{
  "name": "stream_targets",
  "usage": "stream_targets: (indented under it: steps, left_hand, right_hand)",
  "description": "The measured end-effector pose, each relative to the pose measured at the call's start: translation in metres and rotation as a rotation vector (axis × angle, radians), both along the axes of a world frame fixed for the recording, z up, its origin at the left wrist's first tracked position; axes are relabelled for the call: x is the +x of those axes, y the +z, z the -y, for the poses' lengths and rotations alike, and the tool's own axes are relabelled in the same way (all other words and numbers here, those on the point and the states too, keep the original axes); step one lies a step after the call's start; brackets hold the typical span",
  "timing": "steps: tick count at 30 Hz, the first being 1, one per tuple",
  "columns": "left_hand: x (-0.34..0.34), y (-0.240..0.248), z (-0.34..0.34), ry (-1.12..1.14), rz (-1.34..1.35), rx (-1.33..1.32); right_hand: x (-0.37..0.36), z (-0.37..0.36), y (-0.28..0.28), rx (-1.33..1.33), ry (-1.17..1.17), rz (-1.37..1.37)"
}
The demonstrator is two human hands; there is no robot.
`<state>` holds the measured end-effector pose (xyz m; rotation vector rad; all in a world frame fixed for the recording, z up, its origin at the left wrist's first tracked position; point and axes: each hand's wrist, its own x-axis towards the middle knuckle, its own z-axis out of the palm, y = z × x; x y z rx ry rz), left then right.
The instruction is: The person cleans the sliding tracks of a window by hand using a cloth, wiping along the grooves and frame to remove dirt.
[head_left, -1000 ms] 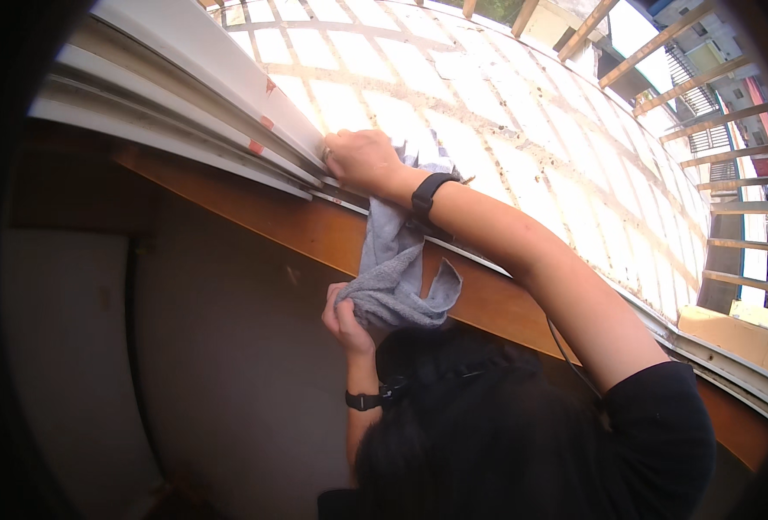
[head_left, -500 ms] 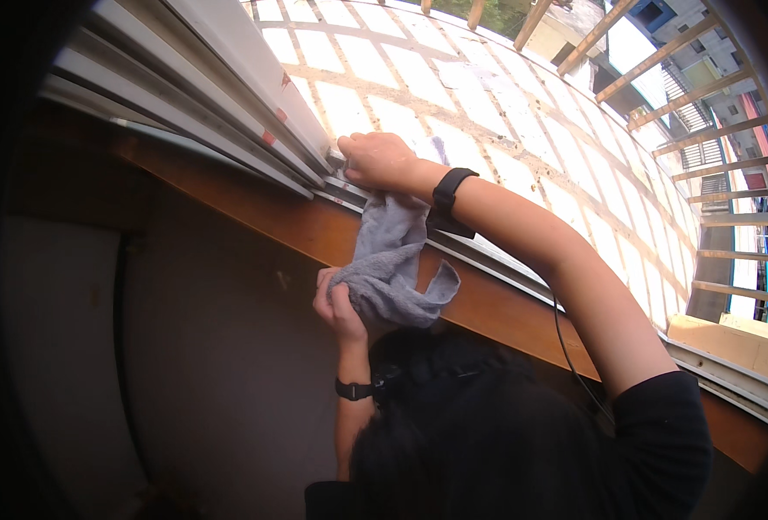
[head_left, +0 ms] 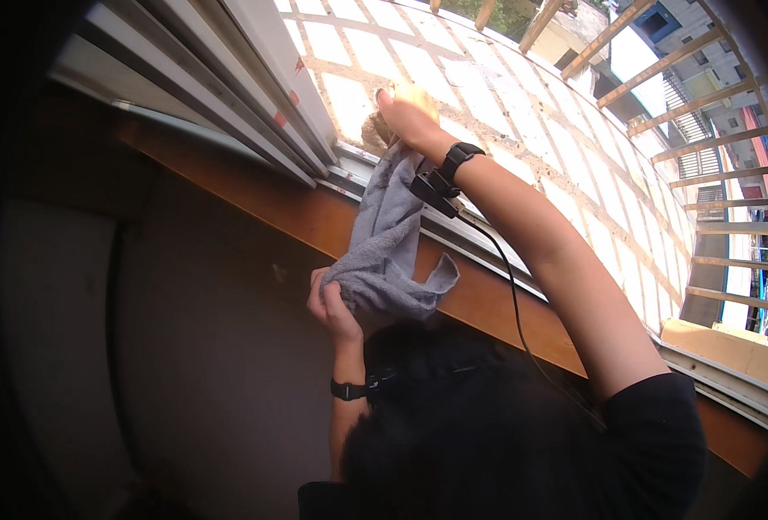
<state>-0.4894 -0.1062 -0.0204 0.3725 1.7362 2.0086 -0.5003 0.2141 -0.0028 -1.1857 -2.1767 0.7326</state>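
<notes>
A grey cloth (head_left: 390, 230) stretches between my two hands across the window sill. My left hand (head_left: 335, 310) is closed round its gathered lower end, on the room side of the wooden ledge. My right hand (head_left: 410, 115) grips the far end, raised over the sunlit outer surface just past the window track (head_left: 362, 162). A brownish patch, perhaps a soiled bit of the cloth, shows beside the right fingers; glare blurs the fingertips. One loose corner of the cloth hangs near the brown wooden sill (head_left: 505, 323).
White sliding window frames (head_left: 254, 95) stand at the upper left, close to my right hand. Outside, slatted shadows cross a bright ledge (head_left: 488, 113), bounded by bars (head_left: 696, 156). A black cable (head_left: 515, 299) runs from the right wrist strap (head_left: 455, 169) down toward my body.
My right hand has moved away from the window frame, outward and slightly right, pulling the cloth's far end over the outer ledge. My left hand stays nearly in place, holding the cloth.
</notes>
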Motion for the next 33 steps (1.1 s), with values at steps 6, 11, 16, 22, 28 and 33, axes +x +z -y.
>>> stream_targets:
  steps: [6,11,16,22,28,33]
  left_hand:
    - [-0.001,0.002,-0.001,-0.002,0.008,-0.001]
    - [-0.001,0.007,-0.001,-0.029,-0.039,-0.043]
    - [0.003,-0.001,0.003,0.017,0.039,-0.007]
    - [-0.001,0.000,0.002,-0.009,0.024,-0.008]
    - [0.005,-0.004,0.010,0.031,0.043,0.016]
    - [0.012,-0.003,0.007,0.011,0.042,0.032]
  right_hand:
    - [0.025,0.030,0.026,-0.022,0.413,0.133]
    - [0.018,0.045,0.010,0.213,0.594,0.404]
    - [-0.003,0.053,-0.001,0.307,0.549,0.391]
    - [-0.020,0.054,-0.017,0.456,0.454,0.253]
    - [0.012,0.006,0.025,-0.154,-0.016,-0.148]
    - [0.042,0.024,0.019,-0.148,0.199,0.083]
